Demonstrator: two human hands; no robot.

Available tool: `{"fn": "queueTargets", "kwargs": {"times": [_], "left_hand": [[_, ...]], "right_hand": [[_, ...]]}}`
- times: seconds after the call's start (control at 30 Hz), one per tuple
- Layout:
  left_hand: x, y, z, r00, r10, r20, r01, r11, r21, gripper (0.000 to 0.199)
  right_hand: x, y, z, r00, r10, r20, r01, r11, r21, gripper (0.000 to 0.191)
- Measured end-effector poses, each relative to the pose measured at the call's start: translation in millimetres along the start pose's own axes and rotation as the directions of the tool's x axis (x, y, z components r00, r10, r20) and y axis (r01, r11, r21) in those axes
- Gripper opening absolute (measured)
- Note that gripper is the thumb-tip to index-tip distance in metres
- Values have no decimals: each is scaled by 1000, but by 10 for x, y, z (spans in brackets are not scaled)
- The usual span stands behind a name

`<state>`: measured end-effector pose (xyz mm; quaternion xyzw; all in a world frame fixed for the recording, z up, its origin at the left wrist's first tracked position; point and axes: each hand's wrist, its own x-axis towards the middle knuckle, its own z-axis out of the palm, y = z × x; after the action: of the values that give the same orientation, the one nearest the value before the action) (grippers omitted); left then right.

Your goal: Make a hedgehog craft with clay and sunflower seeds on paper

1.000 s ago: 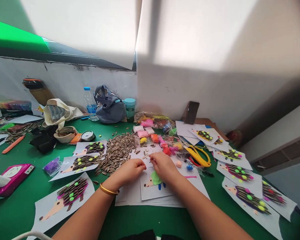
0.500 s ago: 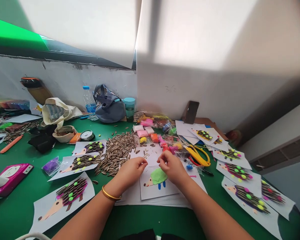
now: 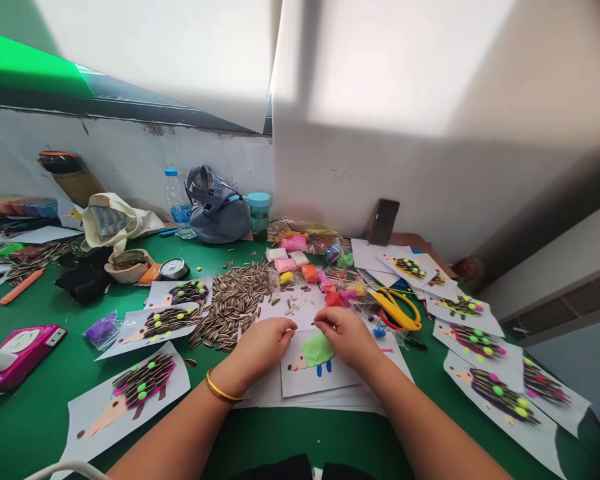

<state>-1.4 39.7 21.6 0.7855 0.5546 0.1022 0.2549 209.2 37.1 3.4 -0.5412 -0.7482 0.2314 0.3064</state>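
In the middle of the table lies a white sheet [image 3: 300, 385] bearing a hedgehog figure with a green clay body [image 3: 318, 350], a peach face and blue legs. My left hand [image 3: 266, 345], a gold bangle at its wrist, hovers at the sheet's upper left with thumb and forefinger together; what they hold, if anything, is hidden. Across from it, my right hand [image 3: 349, 339] is closed in a pinch above the green clay and covers its right end. A tiny dark bit shows at its fingertips, too small to name. Left of the sheet spreads a pile of striped sunflower seeds [image 3: 237, 300].
Finished hedgehog pictures [image 3: 130, 400] lie left and right. Beyond my hands are packets of coloured clay [image 3: 285, 265] and yellow-handled scissors [image 3: 397, 310]. A phone [image 3: 384, 222], a blue bag [image 3: 220, 217] and a water bottle [image 3: 180, 207] stand along the wall.
My right hand has shifted slightly, its fingertips still pinched. My left hand's fingers have come down a little. The pictures and seeds lie as before.
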Motion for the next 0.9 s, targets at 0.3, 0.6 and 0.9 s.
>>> {"fn": "queueTargets", "kwargs": {"times": [0.3, 0.6, 0.9], "left_hand": [[-10, -23, 83, 994, 100, 44, -103, 993, 57, 34], [-7, -56, 93, 993, 117, 33, -117, 993, 8, 32], [-15, -103, 139, 990, 132, 48, -134, 990, 37, 32]], "right_hand": [[-134, 39, 8, 996, -50, 76, 48, 998, 34, 17], [-179, -12, 62, 994, -71, 78, 71, 997, 2, 21], [-167, -17, 89, 987, -24, 157, 36, 997, -73, 19]]}}
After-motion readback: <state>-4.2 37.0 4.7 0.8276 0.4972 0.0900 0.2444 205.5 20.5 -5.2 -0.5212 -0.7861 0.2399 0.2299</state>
